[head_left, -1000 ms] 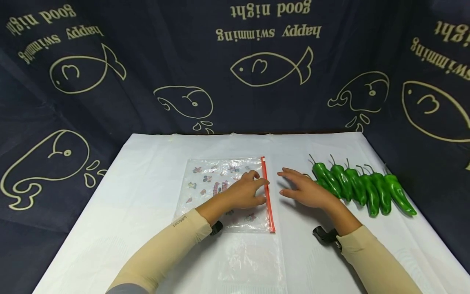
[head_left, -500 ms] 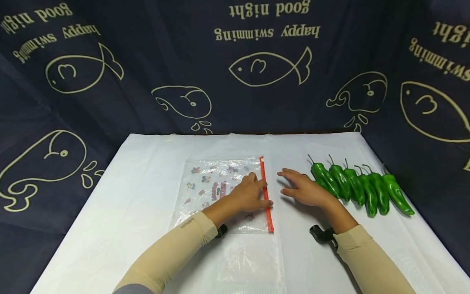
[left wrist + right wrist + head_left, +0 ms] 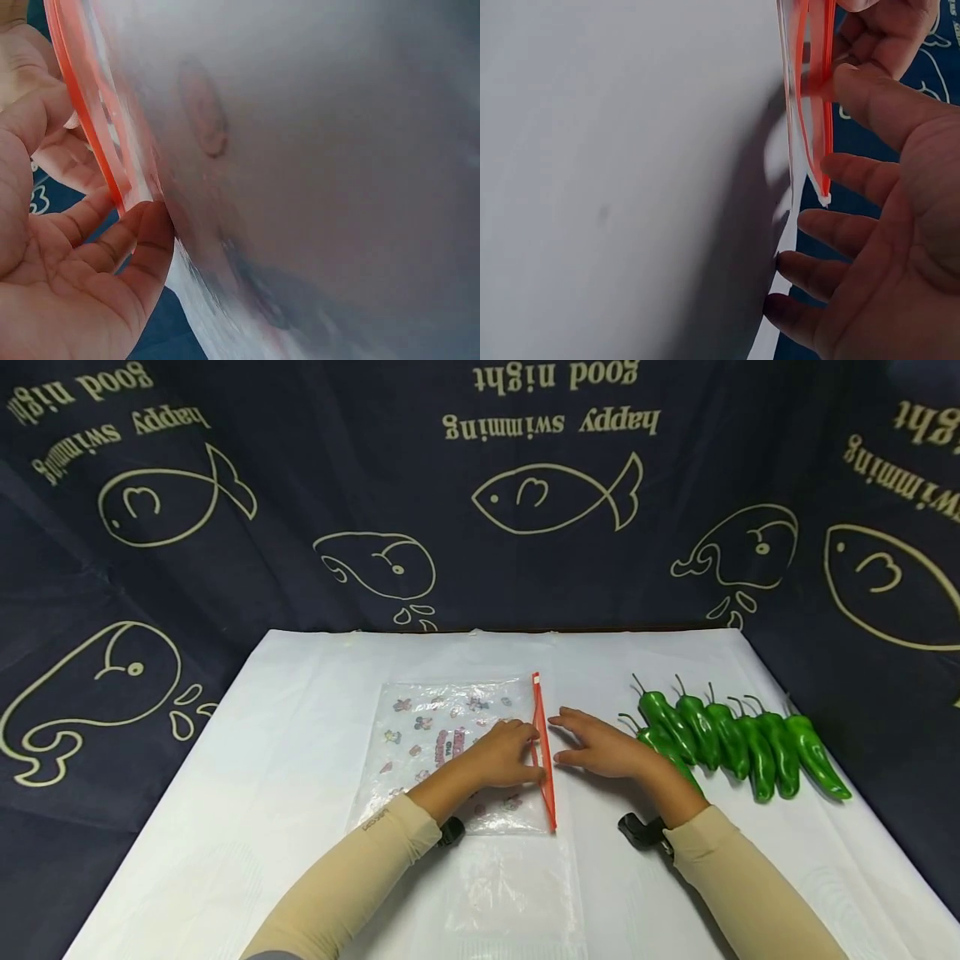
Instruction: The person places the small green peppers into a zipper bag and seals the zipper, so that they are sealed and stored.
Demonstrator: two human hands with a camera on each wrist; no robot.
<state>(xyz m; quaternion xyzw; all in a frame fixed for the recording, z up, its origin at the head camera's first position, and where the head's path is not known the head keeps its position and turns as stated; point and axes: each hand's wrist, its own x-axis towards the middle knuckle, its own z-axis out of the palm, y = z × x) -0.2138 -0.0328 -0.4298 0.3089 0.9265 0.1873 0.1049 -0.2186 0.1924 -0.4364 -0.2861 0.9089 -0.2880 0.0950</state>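
Note:
A clear zip bag [image 3: 408, 764] with small coloured cartoon prints lies flat on the white table, its red zip edge [image 3: 548, 777] facing right. In the head view the two red lips of its mouth are parted in the middle. My left hand [image 3: 498, 756] holds the bag at this edge, thumb and fingers on the near lip, as the left wrist view shows of the fingertips [image 3: 154, 214]. My right hand [image 3: 600, 745] lies close on the other side, fingers spread and fairly straight. In the right wrist view its thumb and index finger [image 3: 855, 169] meet the red strip.
Several long green peppers [image 3: 727, 739] with thin stems lie in a row on the right of the white table [image 3: 315, 693]. One pepper lies partly behind the right forearm. A dark blue curtain [image 3: 375, 477] with fish prints hangs around the back and sides.
The bag's red lips, together earlier, now stand apart in the middle. My right hand has moved left up to the red edge. The left thumb has drawn back slightly to the left.

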